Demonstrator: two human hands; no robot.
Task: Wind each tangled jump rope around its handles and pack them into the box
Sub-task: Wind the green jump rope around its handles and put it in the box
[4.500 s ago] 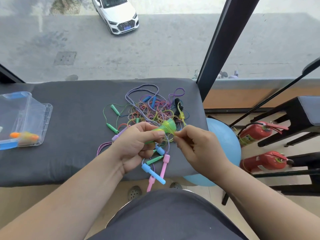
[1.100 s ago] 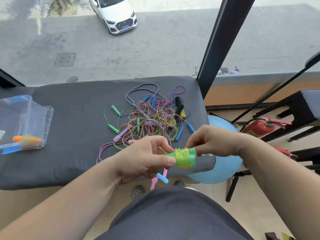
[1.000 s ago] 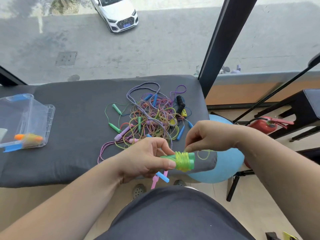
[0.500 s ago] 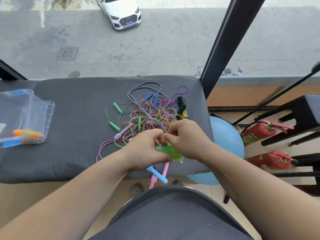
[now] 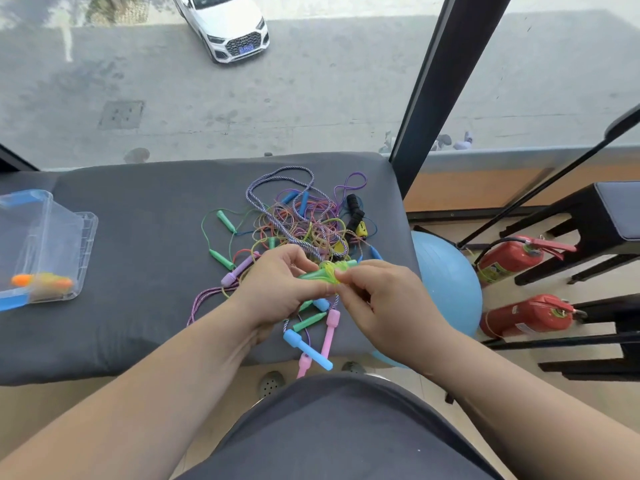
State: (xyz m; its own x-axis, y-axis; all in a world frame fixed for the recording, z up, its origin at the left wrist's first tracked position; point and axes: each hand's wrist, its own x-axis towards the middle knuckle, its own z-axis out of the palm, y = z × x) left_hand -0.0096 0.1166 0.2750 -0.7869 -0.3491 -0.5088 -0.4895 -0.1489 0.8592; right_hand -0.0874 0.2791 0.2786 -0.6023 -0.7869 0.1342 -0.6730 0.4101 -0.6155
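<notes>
1. Head camera looks down at two bare hands over a grey padded table [image 5: 138,289].
2. The left hand [image 5: 277,289] holds a pair of green handles [image 5: 311,274]. Its fingers [image 5: 294,261] are curled round them.
3. A thin yellow-green rope [image 5: 330,270] is wound round those handles in tight loops.
4. The right hand [image 5: 381,306] pinches that rope between its thumb and fingers, right at the end of the handles. The two hands touch there.
5. This little bundle is held just above the near part of the table, in front of the rope pile [image 5: 298,223].
6. The rope pile is a big tangle of thin strings in many colours, with a thick purple and white cord looped through it. Green, blue and purple handles stick out of it.
7. A blue handle [image 5: 306,344] and a pink handle [image 5: 329,327] lie under the hands and hang over the table's near edge.
8. A clear box [image 5: 69,237] sits at the far left of the table, well apart from the hands. A wound rope with orange handles [image 5: 41,281] lies inside it.
9. A white car [image 5: 225,26] outside has a blue plate, too small to read.
10. Two red fire extinguishers [image 5: 509,259] lie on the floor at the right, next to a blue ball [image 5: 446,282]. Their labels are too small to read.
11. A yellow tag [image 5: 362,230] sits on a black handle in the pile. Its writing cannot be read.
</notes>
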